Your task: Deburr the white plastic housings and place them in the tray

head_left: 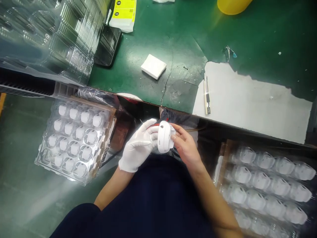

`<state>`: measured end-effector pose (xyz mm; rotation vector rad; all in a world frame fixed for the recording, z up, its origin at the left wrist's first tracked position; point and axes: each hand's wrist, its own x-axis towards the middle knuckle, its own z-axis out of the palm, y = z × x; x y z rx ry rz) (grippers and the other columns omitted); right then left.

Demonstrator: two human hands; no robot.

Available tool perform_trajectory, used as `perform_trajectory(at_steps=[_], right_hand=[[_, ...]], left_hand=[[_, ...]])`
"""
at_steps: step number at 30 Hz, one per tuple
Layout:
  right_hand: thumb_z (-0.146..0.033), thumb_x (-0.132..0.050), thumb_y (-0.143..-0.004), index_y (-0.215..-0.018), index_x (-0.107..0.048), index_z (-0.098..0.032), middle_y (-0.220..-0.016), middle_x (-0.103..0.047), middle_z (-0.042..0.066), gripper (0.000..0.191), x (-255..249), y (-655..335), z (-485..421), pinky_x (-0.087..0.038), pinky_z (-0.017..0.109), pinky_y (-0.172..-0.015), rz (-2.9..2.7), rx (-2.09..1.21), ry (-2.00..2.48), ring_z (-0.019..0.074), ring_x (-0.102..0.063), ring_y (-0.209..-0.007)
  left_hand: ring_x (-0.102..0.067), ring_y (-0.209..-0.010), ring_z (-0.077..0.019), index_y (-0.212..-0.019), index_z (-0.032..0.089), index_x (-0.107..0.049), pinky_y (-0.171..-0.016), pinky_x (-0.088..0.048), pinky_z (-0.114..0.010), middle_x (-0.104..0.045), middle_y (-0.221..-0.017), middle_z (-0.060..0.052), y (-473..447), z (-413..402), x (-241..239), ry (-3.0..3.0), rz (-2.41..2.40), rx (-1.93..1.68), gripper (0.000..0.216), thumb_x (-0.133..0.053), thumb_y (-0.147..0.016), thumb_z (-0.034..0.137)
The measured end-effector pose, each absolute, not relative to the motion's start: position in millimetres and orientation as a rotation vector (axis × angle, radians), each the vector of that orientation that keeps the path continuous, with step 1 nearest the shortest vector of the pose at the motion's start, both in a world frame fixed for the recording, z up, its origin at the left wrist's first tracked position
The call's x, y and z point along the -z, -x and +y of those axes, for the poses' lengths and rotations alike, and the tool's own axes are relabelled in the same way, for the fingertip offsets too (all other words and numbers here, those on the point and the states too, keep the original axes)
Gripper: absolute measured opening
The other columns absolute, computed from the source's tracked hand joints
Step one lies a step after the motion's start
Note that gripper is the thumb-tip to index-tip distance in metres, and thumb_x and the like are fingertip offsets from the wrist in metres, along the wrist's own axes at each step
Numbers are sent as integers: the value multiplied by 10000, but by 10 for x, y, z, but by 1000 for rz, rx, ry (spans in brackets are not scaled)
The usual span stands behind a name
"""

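Note:
A white round plastic housing is held up in front of my body, with a small round hole and a slot on its side. My bare right hand grips its right side between thumb and fingers. My left hand, in a white glove, meets the housing from the left, its fingers reaching against and partly behind it. The left thumb stays extended, off the housing. Exactly where the left fingertips press is hidden.
Clear trays of similar white housings stand left and right. On the green table are a white block, a utility knife, a phone-like black device, yellow labels and stacked clear trays.

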<state>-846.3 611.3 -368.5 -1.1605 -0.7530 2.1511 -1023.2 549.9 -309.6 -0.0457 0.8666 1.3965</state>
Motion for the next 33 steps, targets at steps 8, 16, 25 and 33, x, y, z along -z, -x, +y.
perform_trajectory(at_steps=[8,16,25,33], right_hand=[[-416,-922,-813,-1337,-701,-254,-1229,-815,87,591,3567,8434,6083,-624,389,-994,-826,-2088,1107,257,-768,-1137],[-391,-914,-841,-1416,-630,-273,-1261,-807,90,652,3499,8430,6056,-615,432,-1073,-948,-2026,1070,264,-770,-1178],[-360,-930,-827,-1404,-646,-287,-1276,-810,83,647,3479,8469,6043,-594,451,-1104,-962,-2080,1071,283,-759,-1231],[-378,-937,-817,-1394,-660,-279,-1283,-818,102,647,3551,8512,5992,-633,421,-994,-895,-2218,1058,269,-788,-1139]], left_hand=[[-765,-932,-181,-1273,245,-764,-832,-635,-272,-805,-1041,-37,10213,5437,3111,-140,928,-1400,630,-968,-684,158],[-784,-943,-168,-1235,280,-763,-831,-614,-239,-805,-1019,-4,10212,5386,3139,-317,1066,-1404,631,-1019,-672,158],[-761,-834,-193,-1054,205,-794,-761,-597,-276,-817,-933,-37,10198,5431,3051,-349,1246,-1359,515,-1054,-610,227],[-743,-714,-179,-884,167,-768,-688,-594,-285,-818,-857,-60,10148,5517,3043,-213,1303,-1394,313,-939,-810,419]])
